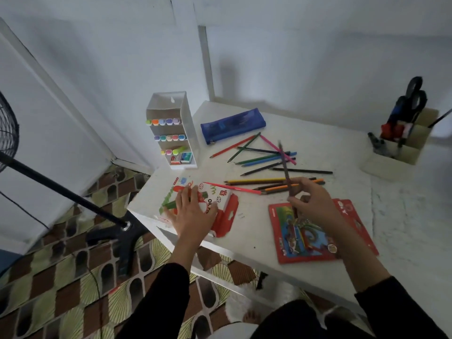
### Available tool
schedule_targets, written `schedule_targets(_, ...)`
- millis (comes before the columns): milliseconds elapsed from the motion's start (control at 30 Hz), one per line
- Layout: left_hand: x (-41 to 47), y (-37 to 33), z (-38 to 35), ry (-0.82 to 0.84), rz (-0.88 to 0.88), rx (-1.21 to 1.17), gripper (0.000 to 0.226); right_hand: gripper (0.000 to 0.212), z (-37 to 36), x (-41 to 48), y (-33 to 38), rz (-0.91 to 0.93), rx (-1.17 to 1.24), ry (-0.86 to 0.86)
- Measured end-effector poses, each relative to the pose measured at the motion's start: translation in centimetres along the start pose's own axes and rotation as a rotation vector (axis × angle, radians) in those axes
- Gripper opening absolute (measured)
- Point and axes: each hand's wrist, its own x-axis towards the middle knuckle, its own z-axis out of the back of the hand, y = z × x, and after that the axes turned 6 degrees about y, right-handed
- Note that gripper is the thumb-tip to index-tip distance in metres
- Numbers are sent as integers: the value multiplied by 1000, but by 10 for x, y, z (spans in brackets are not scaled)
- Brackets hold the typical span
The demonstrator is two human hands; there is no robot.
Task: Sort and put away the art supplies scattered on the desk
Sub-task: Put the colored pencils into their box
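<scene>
Several coloured pencils (pixel 264 156) lie scattered across the middle of the white desk (pixel 256 231). My right hand (pixel 310 201) pinches one dark brown pencil (pixel 285 167), tilted upright, above a red pencil box (pixel 305 236) at the near right. My left hand (pixel 193 211) rests flat with spread fingers on a white and red oil pastel box (pixel 220 201) near the desk's left edge. A pink pencil (pixel 232 188) lies just beyond that box.
A blue mesh pencil case (pixel 233 124) lies at the back. A white tiered rack (pixel 176 133) of markers and erasers stands at the back left corner. A beige organiser (pixel 401 145) with scissors and pens stands at the right. A black fan stand (pixel 73 196) is on the floor left.
</scene>
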Motion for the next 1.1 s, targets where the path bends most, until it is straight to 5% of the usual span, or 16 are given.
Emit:
schedule_targets(200, -4, -36, 1, -63, -34, -80, 54, 11, 42, -26, -24, -173, 310, -97)
schedule_targets(300, -16, -61, -14, -172, -216, -173, 38, 32, 67, -34, -45, -179, 252, -261)
schedule_targets(467, -51, -100, -44, -143, -527, -350, 36, 12, 105, -41, -73, -148, 368, -405)
schedule_targets(567, -65, -116, -60, -64, -456, -377, 40, 5, 125, -41, -82, -160, 521, -433)
schedule_targets(733, -81, -127, -75, -17, -315, -361, 53, 33, 147, -41, -100, -179, 678, -464)
schedule_targets(867, -84, -126, -75, -89, -285, -335, 54, 17, 152, -42, -122, -194, 675, -519)
schedule_targets(1000, -85, -124, -73, -151, -279, -318, 64, 6, 155, -49, -134, -158, 612, -332)
schedule_targets(1100, -86, -124, -71, -171, -226, -382, 61, 17, 155, -55, -135, -135, 592, -145)
